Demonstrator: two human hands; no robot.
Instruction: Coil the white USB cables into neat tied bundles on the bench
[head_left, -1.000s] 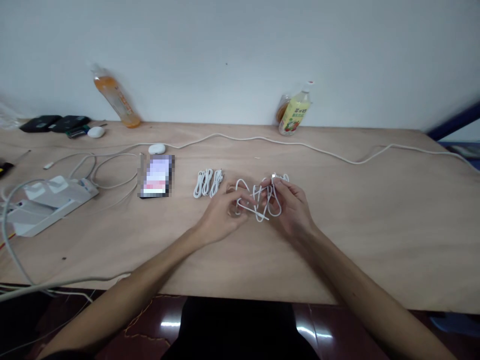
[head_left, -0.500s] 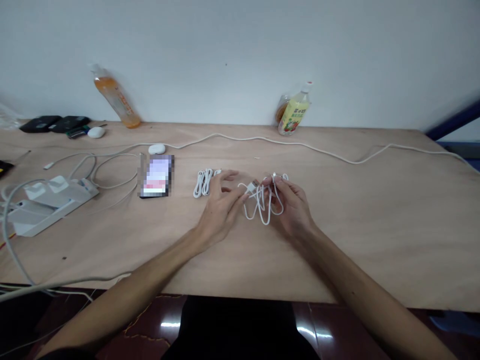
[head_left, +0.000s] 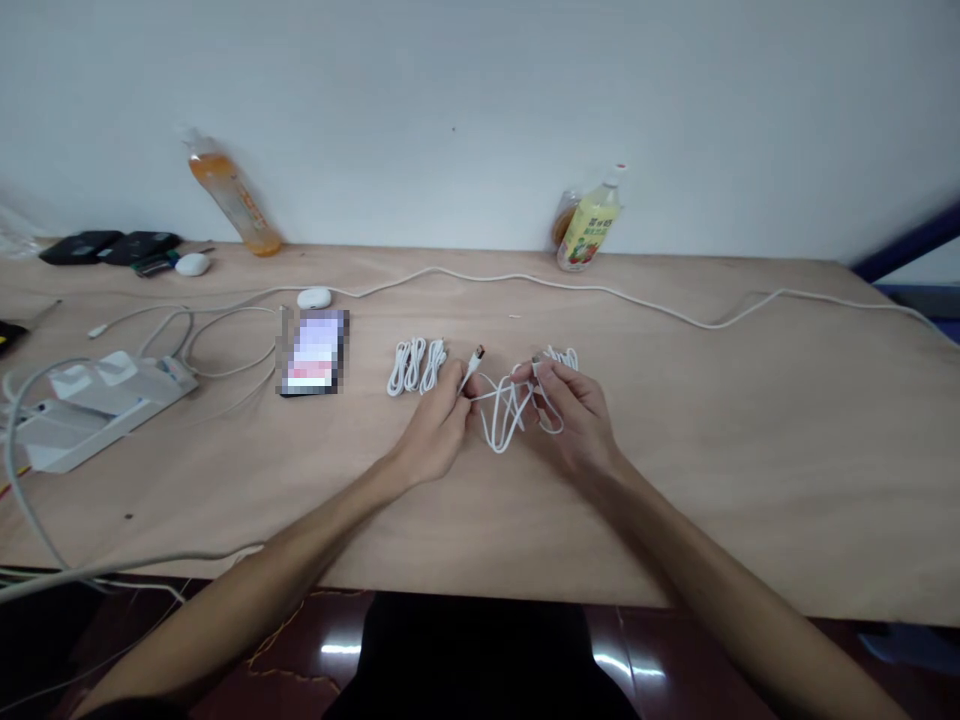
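A white USB cable (head_left: 498, 440) hangs in loose loops between my two hands, above the table. My left hand (head_left: 439, 420) is closed on one end, and the cable's USB plug (head_left: 474, 362) sticks up past the thumb. Pinched in the fingers of my right hand (head_left: 574, 405) is another part of the same cable. Just beyond my left hand lie three coiled white cables (head_left: 414, 364) side by side. Another white coil (head_left: 568, 357) rests on the table behind my right hand, partly covered by it.
Left of the coils are a phone (head_left: 315, 352), a white earbud case (head_left: 314, 298) and a white power strip (head_left: 112, 410) with plugged-in chargers. An orange drink bottle (head_left: 232, 200) and a yellow-labelled bottle (head_left: 590, 225) stand by the wall. A long white cord (head_left: 525, 278) crosses the table's back.
My left hand has closed around the cable's plug end, which now points upward. The loops have shifted slightly left, and the third coil beside my left hand has come into fuller view.
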